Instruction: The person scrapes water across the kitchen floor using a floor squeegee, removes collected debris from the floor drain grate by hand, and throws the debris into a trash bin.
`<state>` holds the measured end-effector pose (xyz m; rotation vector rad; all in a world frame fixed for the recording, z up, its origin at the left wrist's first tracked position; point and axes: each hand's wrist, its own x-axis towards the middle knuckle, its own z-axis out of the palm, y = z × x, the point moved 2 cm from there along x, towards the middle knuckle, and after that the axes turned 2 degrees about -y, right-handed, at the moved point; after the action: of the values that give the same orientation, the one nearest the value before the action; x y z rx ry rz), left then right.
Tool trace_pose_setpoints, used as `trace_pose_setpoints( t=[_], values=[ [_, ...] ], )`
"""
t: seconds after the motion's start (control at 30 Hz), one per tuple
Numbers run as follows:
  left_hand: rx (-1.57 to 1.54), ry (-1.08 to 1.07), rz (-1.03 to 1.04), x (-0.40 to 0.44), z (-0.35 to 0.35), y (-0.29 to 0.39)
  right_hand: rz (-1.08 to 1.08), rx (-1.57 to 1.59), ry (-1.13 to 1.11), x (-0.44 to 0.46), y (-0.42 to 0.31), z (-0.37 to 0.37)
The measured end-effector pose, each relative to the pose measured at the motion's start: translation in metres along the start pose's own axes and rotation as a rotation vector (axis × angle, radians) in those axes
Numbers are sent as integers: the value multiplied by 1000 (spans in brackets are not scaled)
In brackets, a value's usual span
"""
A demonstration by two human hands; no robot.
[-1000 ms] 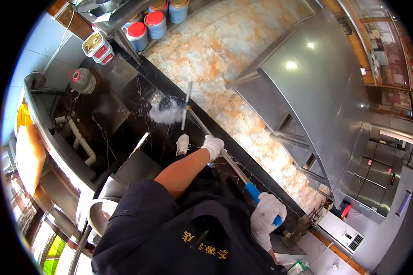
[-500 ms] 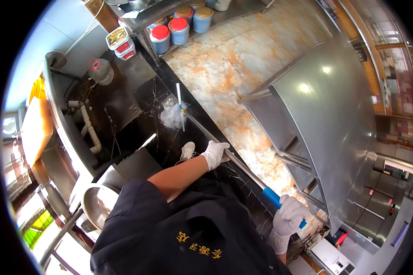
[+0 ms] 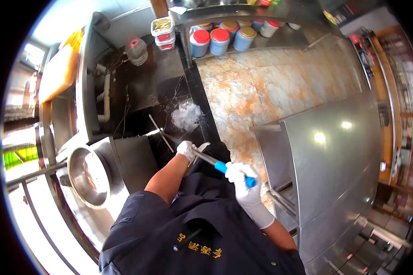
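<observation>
A long metal pole with a blue grip and a thin white crossbar head, which looks like a floor squeegee (image 3: 209,159), slants down in front of me. My left hand (image 3: 186,150), in a white glove, is closed round the lower pole. Higher up, my right hand (image 3: 242,176), also gloved, wraps the blue grip near its end. The crossbar is low over the black floor, left of my feet; whether it touches the floor I cannot tell. Just beyond it lies a patch of white suds (image 3: 186,116) on the dark tiles.
To my left stand a metal counter and a steel basin (image 3: 89,177). A steel table (image 3: 335,169) is on the right. Lidded tubs (image 3: 219,42) line a low shelf ahead, with stacked boxes (image 3: 163,33) and a clear jug (image 3: 136,51) nearby. Pipes (image 3: 107,98) run under the left counter.
The squeegee head has come back from the suds toward me and left. Both hands have moved left, the right one also up. The view has turned, and the suds patch now shows uncovered.
</observation>
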<state>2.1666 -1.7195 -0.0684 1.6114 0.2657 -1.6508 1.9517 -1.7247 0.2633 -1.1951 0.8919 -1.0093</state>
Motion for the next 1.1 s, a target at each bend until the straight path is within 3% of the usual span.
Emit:
trace_pose_setpoints(
  t=[0.03, 0.1, 0.17, 0.27, 0.33, 0.37, 0.47, 0.57, 0.6, 0.63, 0.67, 0.8, 0.83, 0.93, 1.0, 1.03, 1.1],
  values=[
    [-350, 261, -110, 5, 24, 1, 71, 76, 48, 9, -4, -11],
    [875, 31, 233, 26, 54, 5, 43, 30, 125, 22, -7, -36],
    [1141, 81, 310, 29, 104, 13, 71, 97, 291, 40, -20, -59],
    [1563, -12, 554, 96, 158, -13, -56, 108, 223, 65, -19, -114],
    [944, 9, 293, 80, 184, 4, -27, 152, 151, 90, -30, -140],
    [356, 79, 93, 76, 194, 2, -11, 180, 119, 103, -36, -147],
    [-316, 190, -94, 60, 204, 9, 53, 227, 102, 148, -54, -150],
    [-632, 11, -55, 45, 172, 14, 168, -7, -160, 190, -54, -136],
    [-732, -11, -56, 42, 158, 17, 95, -98, -312, 208, -51, -122],
    [-780, 42, -76, 36, 142, 23, 248, -91, -385, 221, -55, -104],
    [-831, 95, -98, 30, 126, 26, 222, -15, -475, 231, -45, -90],
    [-1108, 326, -196, 9, 97, 34, 284, -215, -872, 278, -31, -26],
    [-1196, 291, -160, 19, 93, 25, 309, -237, -953, 288, -28, -12],
    [-1471, 219, -52, 70, 99, 10, 361, -218, -1067, 321, -8, 10],
    [-1483, 259, 104, 35, 117, 65, 319, -226, -1135, 347, 2, 19],
    [-1453, 284, 147, 40, 126, 82, 458, -172, -1052, 363, -1, 23],
    [-1623, 169, 165, 85, 146, 107, 292, -203, -1107, 415, -3, 26]
  ],
)
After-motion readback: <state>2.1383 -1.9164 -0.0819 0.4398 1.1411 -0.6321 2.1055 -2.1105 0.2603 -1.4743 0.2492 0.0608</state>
